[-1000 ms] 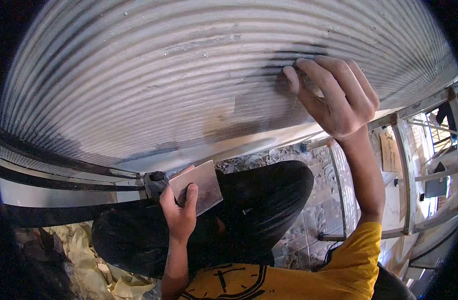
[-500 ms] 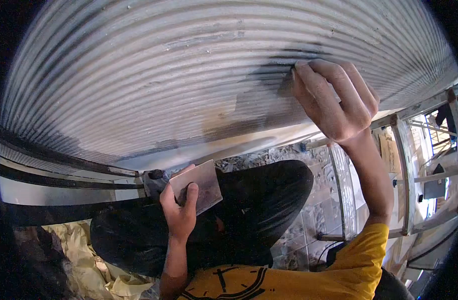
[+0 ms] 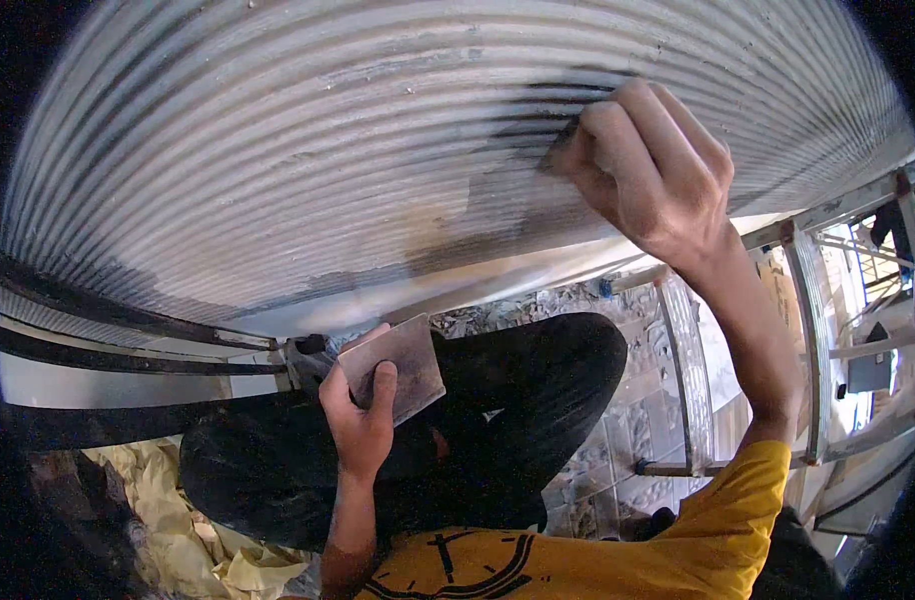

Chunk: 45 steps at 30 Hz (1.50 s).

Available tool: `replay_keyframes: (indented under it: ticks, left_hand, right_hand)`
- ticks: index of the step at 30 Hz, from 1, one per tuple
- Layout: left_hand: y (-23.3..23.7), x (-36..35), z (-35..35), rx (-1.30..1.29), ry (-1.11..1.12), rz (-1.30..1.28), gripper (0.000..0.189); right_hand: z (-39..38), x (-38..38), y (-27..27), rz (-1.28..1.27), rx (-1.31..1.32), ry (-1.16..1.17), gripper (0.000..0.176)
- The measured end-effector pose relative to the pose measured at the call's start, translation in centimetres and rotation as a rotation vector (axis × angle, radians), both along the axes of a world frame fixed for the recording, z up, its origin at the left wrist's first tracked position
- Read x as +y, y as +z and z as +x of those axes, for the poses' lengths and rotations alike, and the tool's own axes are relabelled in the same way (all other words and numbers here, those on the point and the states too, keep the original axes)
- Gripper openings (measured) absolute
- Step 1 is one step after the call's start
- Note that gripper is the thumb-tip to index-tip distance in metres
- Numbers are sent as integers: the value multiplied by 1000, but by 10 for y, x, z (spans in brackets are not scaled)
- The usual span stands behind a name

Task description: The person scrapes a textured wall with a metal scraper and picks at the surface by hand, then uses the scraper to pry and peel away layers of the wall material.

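Note:
A ribbed, whitish-grey surface (image 3: 308, 170) curves across the top of the view, with dark smudges near its middle. Against it, my right hand (image 3: 658, 165) is closed with its fingers curled; whatever lies between the fingertips is hidden. Lower down, my left hand (image 3: 366, 410) holds a flat, square brownish piece (image 3: 408, 362), its thumb across the face and the other fingers behind. That piece is above my dark trousers (image 3: 518, 400), apart from the ribbed surface.
Metal ladder-like bars (image 3: 806, 330) stand at the right. Crumpled yellowish sheeting (image 3: 178, 510) lies at the lower left. Debris covers the tiled floor (image 3: 618, 430) below. Dark rails (image 3: 108, 300) run along the left edge.
My right hand has moved slightly up and to the left along the ribbed surface. My left hand and the square piece have barely moved.

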State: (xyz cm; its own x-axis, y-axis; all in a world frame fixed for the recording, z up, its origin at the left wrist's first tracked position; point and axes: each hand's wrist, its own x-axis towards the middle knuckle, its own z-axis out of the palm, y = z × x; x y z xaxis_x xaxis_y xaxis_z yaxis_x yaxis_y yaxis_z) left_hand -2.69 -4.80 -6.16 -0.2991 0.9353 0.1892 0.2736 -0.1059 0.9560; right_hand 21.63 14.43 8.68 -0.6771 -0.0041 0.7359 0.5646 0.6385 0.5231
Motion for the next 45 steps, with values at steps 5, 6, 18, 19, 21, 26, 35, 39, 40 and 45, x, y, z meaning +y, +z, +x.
replay_keyframes:
  ticks: [5, 6, 18, 19, 21, 26, 35, 39, 40, 45]
  left_hand:
    - [-2, -3, -6, 41, 25, 16, 33]
    - [-5, -4, -9, 32, 31, 9, 33]
    - [-5, -3, -4, 23, 58, -50, 34]
    - [-6, -3, -5, 33, 58, -43, 34]
    - [-6, -3, -7, 24, 63, -49, 34]
    - [-7, -3, -10, 0, 73, -63, 34]
    - [1, -3, 1, 19, 58, -73, 32]
    - [21, 7, 23, -190, 94, -19, 33]
    - [27, 12, 30, -334, 117, 17, 33]
    - [32, 37, 83, -756, 52, 74, 52]
  right_hand:
    - [15, -6, -14, -98, 6, 118, 19]
    - [18, -6, -15, -87, 36, 144, 19]
    - [5, -22, -9, -54, 161, -34, 19]
    - [4, -27, -7, -132, 147, -104, 18]
    - [2, -30, -3, -160, 153, -127, 17]
    - [-12, -33, -1, -237, 158, -248, 19]
    - [-8, -19, -19, -262, 193, -17, 23]
    - [2, -54, -60, -504, 576, 132, 16]
    - [4, -58, -91, -595, 841, 268, 14]
    - [-51, -121, -161, -883, 1241, 462, 42]
